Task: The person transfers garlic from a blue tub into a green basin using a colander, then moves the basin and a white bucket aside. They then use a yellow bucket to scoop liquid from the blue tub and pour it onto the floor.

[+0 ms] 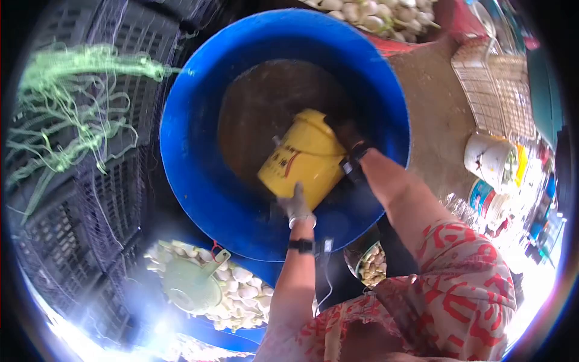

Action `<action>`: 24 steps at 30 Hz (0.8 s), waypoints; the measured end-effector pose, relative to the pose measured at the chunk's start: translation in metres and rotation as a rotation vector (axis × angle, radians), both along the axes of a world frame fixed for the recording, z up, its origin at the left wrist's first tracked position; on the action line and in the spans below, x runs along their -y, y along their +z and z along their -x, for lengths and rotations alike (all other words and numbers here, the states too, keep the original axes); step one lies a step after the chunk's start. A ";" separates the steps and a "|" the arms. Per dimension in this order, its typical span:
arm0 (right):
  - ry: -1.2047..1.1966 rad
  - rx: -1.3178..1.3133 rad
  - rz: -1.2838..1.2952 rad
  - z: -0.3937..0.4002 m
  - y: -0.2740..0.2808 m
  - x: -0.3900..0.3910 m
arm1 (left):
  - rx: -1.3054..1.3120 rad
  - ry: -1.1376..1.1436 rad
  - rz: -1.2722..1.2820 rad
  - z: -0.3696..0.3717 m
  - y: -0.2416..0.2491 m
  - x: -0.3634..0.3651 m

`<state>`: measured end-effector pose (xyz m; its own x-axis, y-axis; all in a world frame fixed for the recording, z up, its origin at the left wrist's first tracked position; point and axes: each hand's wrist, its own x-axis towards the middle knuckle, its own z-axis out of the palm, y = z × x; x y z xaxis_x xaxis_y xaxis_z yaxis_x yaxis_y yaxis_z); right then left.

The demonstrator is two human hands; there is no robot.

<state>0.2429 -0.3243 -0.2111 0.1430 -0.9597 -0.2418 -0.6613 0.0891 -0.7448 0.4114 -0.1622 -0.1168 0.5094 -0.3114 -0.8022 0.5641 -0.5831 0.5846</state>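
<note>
A yellow bucket with dark lettering is tilted inside a large blue tub. Brownish water covers the tub's bottom. My left hand, in a pale glove, grips the bucket's near, lower end with the thumb up along its side. On the bucket's far right side, my right hand in a dark glove holds it near the rim. Shadow and blur hide most of the right fingers. What the bucket contains is out of sight.
Pale bulbs lie below the tub with a light green plastic scoop on them; more bulbs are piled beyond it. Black crates and green netting stand left. A wire basket and white bucket are right.
</note>
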 end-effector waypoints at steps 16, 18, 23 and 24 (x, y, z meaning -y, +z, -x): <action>0.522 0.146 -0.221 -0.144 0.025 0.044 | -0.350 0.691 0.290 -0.007 -0.012 -0.034; 0.214 0.311 -0.362 -0.107 0.021 0.031 | -0.055 0.576 0.045 -0.007 -0.001 -0.019; 0.074 0.054 0.122 -0.032 0.008 0.044 | 0.129 0.147 0.011 0.005 -0.011 0.031; 0.060 0.008 0.127 -0.030 0.012 0.060 | 0.130 0.152 0.017 0.007 -0.017 0.041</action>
<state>0.2725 -0.3848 -0.1991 0.2024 -0.9723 -0.1174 -0.6566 -0.0458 -0.7528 0.4044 -0.2032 -0.1340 0.6507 -0.2360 -0.7217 0.5637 -0.4866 0.6674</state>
